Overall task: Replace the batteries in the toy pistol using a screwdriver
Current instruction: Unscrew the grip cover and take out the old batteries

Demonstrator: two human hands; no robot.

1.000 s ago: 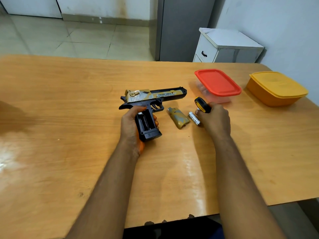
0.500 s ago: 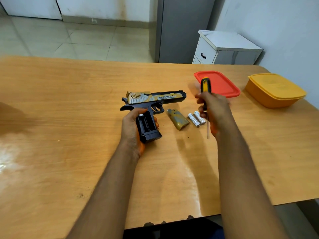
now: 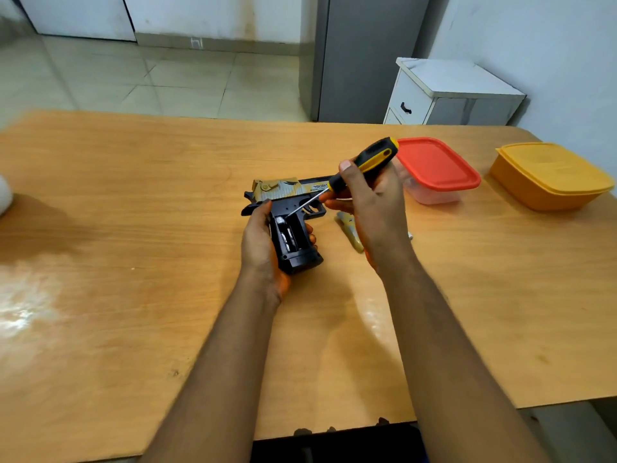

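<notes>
A black and gold toy pistol (image 3: 287,195) lies on its side on the wooden table (image 3: 133,228). My left hand (image 3: 258,242) grips its black handle, whose battery compartment (image 3: 288,233) is open with shiny batteries inside. My right hand (image 3: 374,208) holds a black and yellow screwdriver (image 3: 365,163), and its metal tip touches the top of the open compartment. The gold compartment cover (image 3: 349,228) lies on the table to the right of the handle, partly hidden by my right hand. The loose batteries behind my right hand are almost fully hidden.
A clear container with a red lid (image 3: 435,170) stands just right of the pistol's barrel. An orange container with a yellow lid (image 3: 551,175) sits near the table's right edge. A white object (image 3: 5,195) shows at the far left edge. A white cabinet (image 3: 447,95) stands behind the table.
My right hand lifted the screwdriver from beside the loose batteries and swung it left, bringing its tip down to the open battery compartment. My left hand kept its grip on the pistol handle.
</notes>
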